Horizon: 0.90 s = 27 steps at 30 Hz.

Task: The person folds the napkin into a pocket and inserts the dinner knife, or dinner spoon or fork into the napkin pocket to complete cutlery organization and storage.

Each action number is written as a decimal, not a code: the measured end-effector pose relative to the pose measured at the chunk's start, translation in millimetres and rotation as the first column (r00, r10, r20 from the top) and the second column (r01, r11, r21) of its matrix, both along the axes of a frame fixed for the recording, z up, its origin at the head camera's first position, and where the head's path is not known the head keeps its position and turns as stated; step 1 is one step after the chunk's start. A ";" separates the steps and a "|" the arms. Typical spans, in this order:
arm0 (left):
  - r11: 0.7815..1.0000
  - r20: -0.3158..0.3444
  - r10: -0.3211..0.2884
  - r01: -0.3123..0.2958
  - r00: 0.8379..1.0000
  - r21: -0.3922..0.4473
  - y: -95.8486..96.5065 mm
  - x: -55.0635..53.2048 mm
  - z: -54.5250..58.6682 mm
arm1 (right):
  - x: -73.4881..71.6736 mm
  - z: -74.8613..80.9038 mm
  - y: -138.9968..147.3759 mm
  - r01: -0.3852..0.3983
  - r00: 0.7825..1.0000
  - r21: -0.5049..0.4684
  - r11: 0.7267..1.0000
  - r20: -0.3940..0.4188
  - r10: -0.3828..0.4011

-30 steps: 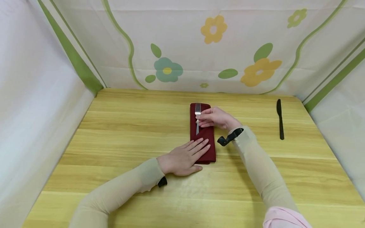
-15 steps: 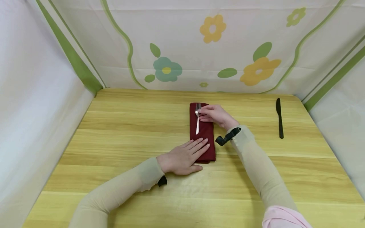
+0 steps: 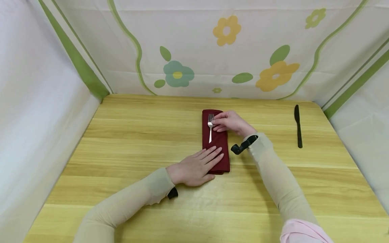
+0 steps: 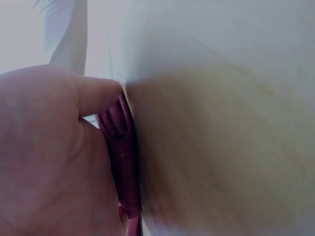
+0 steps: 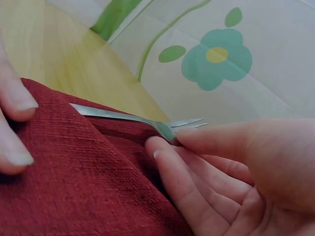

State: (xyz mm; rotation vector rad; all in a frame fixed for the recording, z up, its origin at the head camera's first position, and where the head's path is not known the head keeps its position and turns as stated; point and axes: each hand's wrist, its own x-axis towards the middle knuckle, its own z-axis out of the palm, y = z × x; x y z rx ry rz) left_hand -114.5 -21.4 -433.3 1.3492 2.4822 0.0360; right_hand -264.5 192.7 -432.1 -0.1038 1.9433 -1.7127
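A dark red folded cloth napkin (image 3: 223, 162) lies lengthwise on the wooden table. Along its upper half is a silver fork (image 3: 210, 130), tines toward the far end, the handle's near end at the diagonal fold. My right hand (image 3: 232, 122) pinches the fork near the base of its tines. In the right wrist view the thumb touches the fork from above and a fingertip (image 5: 156, 145) sits just under it. My left hand (image 3: 196, 168) rests flat on the napkin's near half, fingers straight, thumb on the table beside it. The left wrist view shows the napkin's layered edge (image 4: 123, 162) beside that palm.
A black knife (image 3: 298, 126) lies on the right side of the table (image 3: 136, 135), its blade pointing away. White cloth walls (image 3: 200, 44) with printed flowers and green bands close off the back and both sides. Black straps (image 3: 244, 144) circle the wrists.
The fork has shifted a little toward me along the napkin, and less of its handle shows above the fold. My right hand moved slightly with it. My left hand stays in place.
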 end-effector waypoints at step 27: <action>1.000 -0.081 -0.020 0.018 0.997 -0.022 -0.5 3.6 0.7 | 5.5 5.9 -3.0 -0.154 0.987 0.053 0.987 0.056 0.151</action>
